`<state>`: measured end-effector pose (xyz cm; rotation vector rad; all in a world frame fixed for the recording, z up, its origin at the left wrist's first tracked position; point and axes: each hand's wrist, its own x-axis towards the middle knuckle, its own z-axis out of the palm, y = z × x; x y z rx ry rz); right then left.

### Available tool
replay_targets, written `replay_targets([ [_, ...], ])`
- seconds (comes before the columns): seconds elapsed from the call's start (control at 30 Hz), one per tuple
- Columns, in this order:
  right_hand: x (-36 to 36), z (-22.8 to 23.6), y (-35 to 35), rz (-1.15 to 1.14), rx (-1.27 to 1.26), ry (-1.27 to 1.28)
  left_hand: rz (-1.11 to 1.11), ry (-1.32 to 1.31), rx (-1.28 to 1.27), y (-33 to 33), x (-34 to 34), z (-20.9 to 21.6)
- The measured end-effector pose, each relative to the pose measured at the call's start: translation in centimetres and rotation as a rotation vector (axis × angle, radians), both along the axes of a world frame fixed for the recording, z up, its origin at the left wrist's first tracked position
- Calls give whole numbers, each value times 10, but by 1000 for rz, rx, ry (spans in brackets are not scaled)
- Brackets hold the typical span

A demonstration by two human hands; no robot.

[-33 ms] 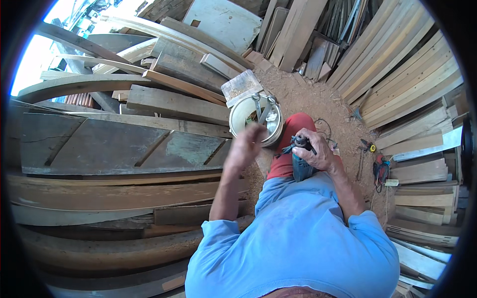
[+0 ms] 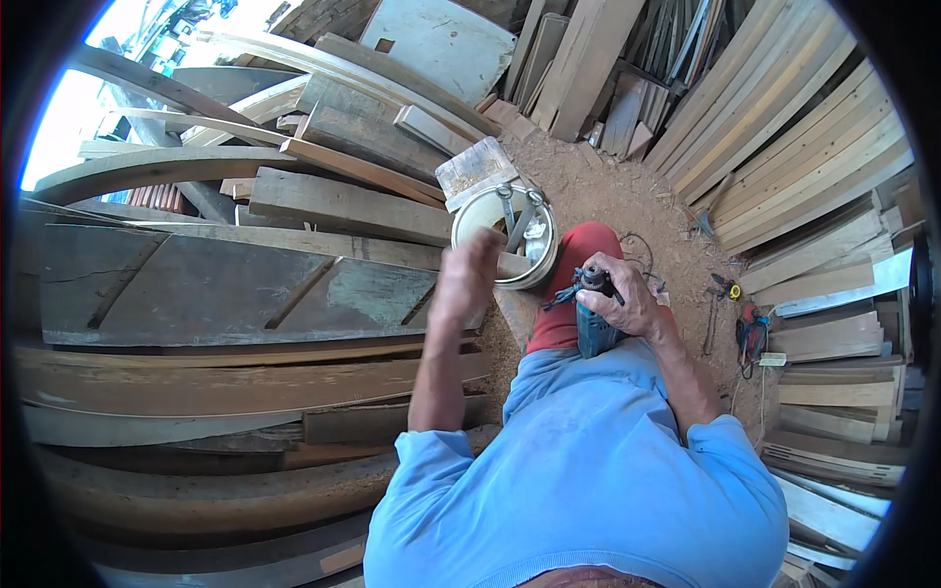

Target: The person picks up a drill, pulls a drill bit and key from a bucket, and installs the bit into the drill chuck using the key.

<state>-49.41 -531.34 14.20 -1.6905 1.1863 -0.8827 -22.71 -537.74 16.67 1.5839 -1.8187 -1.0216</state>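
My right hand [image 2: 632, 301] is closed round a teal power drill [image 2: 595, 331], whose dark chuck points up over my lap. A bluish cord or strip hangs beside the chuck. Over the near left rim of a white bucket [image 2: 549, 260], my left hand [image 2: 466, 276] is raised and smeared by motion. Its fingers are too blurred to show whether they hold anything. Grey metal wrenches [image 2: 520, 218] stick up out of the bucket, and a pale crumpled thing [image 2: 535, 231] lies inside it. The rest of the bucket's contents is partly hidden by my left hand.
Long boards and beams [image 2: 353, 211] are heaped on my left. More planks [image 2: 765, 98] stand stacked along the right. Sawdust [image 2: 598, 186] covers the floor. A red and black corded tool [image 2: 752, 333] and a yellow-and-black item [image 2: 730, 289] lie at right.
My left hand has shifted a little left and up from the bucket's near rim. My right hand and the drill have stayed in place.
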Motion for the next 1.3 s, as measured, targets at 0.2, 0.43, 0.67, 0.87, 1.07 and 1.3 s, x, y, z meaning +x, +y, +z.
replay_targets([
  [0.2, 6, 6, -1, 39, 3, -9, -397, -705, 24, -100, 32, -88],
  [0.43, 2, 6, 2, 22, 26, -9, -532, -816, 210, -118, 7, -133],
  [0.67, 0, 7, 2, 24, 51, -2, -362, -876, 485, -132, -11, -157],
  [0.87, 2, 9, 1, 26, 13, -8, -328, -856, 404, -127, -5, -158],
  [1.07, 0, 7, 4, 9, 11, -12, -375, -840, 59, -110, 7, -152],
  [1.3, -3, 4, 2, 11, 31, -18, -249, -805, 12, -107, -2, -149],
])
